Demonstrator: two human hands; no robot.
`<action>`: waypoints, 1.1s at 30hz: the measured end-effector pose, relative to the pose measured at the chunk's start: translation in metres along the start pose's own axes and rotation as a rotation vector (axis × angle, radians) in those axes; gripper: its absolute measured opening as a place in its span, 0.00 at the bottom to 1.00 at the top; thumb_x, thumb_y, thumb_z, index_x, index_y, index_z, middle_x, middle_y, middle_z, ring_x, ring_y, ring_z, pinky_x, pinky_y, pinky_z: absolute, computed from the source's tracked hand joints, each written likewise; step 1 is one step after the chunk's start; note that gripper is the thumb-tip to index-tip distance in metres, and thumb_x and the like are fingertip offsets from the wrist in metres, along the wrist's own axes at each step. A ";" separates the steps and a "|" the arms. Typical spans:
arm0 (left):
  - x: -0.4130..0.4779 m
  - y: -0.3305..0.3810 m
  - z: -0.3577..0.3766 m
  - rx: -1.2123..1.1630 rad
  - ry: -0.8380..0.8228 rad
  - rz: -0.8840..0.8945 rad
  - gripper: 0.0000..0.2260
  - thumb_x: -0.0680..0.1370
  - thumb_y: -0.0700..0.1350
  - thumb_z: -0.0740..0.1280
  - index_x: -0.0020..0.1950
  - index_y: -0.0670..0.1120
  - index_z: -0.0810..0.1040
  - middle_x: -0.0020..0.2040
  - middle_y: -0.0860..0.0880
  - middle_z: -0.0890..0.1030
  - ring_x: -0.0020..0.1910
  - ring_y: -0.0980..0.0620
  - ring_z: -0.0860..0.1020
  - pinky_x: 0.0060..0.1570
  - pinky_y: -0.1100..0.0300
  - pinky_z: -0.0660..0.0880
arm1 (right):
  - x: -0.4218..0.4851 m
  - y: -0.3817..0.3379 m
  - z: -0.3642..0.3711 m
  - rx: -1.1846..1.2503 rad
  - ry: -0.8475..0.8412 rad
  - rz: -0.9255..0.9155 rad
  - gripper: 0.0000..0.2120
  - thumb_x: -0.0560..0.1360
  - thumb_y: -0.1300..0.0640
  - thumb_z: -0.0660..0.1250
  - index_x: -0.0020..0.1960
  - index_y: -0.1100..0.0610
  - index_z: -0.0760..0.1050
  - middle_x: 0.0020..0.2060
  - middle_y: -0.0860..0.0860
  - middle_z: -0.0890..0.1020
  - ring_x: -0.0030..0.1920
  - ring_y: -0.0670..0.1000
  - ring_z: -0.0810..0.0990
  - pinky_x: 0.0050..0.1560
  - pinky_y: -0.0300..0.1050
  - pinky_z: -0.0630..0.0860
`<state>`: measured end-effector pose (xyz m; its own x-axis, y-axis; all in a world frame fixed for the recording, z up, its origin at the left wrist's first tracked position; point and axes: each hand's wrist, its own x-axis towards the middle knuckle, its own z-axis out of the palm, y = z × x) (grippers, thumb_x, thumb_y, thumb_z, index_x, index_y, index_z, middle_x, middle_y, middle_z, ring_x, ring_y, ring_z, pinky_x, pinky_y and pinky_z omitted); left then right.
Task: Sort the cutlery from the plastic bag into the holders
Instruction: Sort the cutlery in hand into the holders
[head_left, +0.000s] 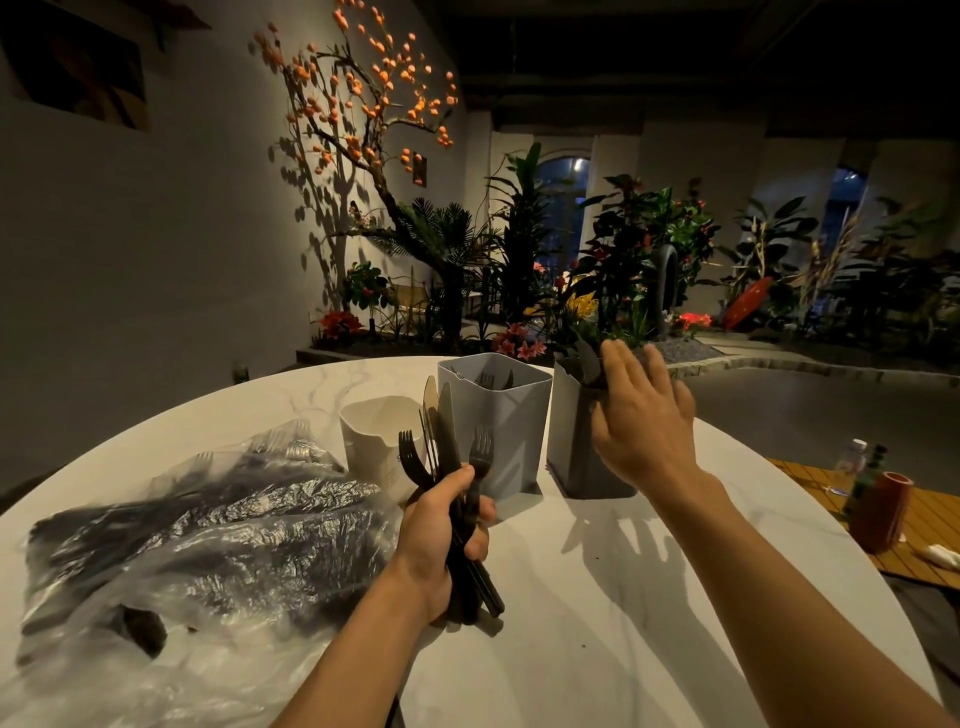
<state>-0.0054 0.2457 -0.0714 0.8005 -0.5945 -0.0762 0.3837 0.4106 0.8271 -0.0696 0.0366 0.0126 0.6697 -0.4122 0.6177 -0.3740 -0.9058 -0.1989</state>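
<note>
- Several black forks and knives (448, 467) are gripped upright in the left hand (436, 540)
- right hand (641, 415), fingers spread and holding nothing, hovers by the dark grey holder (576, 457)

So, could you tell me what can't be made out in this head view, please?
- White holder: inside hidden by its own wall.
- Dark grey holder: contents partly hidden by the right hand.
- Plastic bag: crinkled film blurs the cutlery; the bottom edge cuts it off.
- Handles in the left hand: overlapped, uncountable.
</note>
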 end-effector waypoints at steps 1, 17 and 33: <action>0.000 0.000 0.000 0.004 0.001 0.002 0.10 0.80 0.50 0.68 0.50 0.42 0.77 0.35 0.45 0.77 0.22 0.53 0.66 0.24 0.62 0.64 | -0.001 -0.002 -0.001 0.047 0.079 -0.023 0.37 0.80 0.57 0.63 0.82 0.51 0.47 0.81 0.50 0.55 0.81 0.56 0.48 0.76 0.67 0.55; 0.000 0.000 -0.001 0.003 -0.022 -0.034 0.11 0.79 0.52 0.68 0.47 0.44 0.75 0.35 0.46 0.77 0.22 0.53 0.65 0.23 0.62 0.63 | 0.006 0.001 0.000 -0.231 -0.047 0.129 0.24 0.83 0.53 0.60 0.78 0.48 0.62 0.79 0.56 0.55 0.78 0.64 0.49 0.72 0.65 0.61; -0.004 0.002 0.003 0.003 -0.023 0.067 0.13 0.83 0.50 0.64 0.47 0.41 0.80 0.35 0.46 0.76 0.24 0.53 0.67 0.23 0.64 0.67 | -0.049 -0.082 0.032 1.104 -0.508 0.144 0.13 0.81 0.52 0.66 0.50 0.63 0.81 0.39 0.55 0.83 0.41 0.52 0.82 0.42 0.39 0.78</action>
<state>-0.0094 0.2473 -0.0681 0.8136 -0.5814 -0.0083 0.3286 0.4479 0.8315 -0.0516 0.1280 -0.0259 0.9341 -0.2824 0.2186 0.1144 -0.3434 -0.9322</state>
